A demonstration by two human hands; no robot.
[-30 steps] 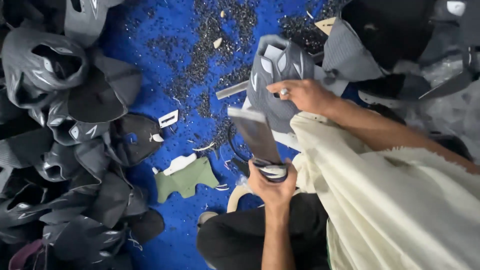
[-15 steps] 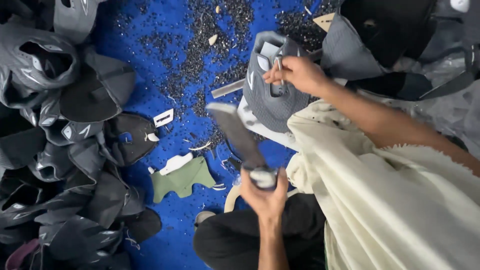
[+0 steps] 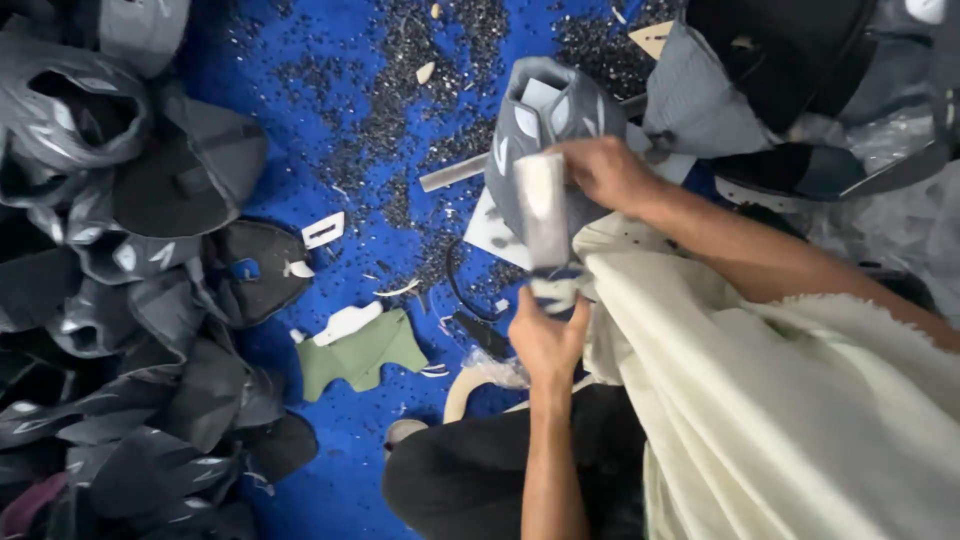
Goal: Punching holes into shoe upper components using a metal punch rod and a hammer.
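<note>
A blurred flat tool [image 3: 543, 215] was gripped by the left hand [image 3: 545, 335]; the grey shoe upper [image 3: 545, 130] was pinched by the right hand [image 3: 605, 170]. Fingers could have been nicked if the tool slipped.

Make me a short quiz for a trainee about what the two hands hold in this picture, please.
1. True or false: the right hand grasps the grey shoe upper.
2. Which hand holds the blurred pale tool? A: the left hand. B: the right hand. C: neither.
3. Fill in: the flat cut piece lying on the blue mat, apart from both hands, is ____ in colour.

Key: 1 true; 2 A; 3 green.
</note>
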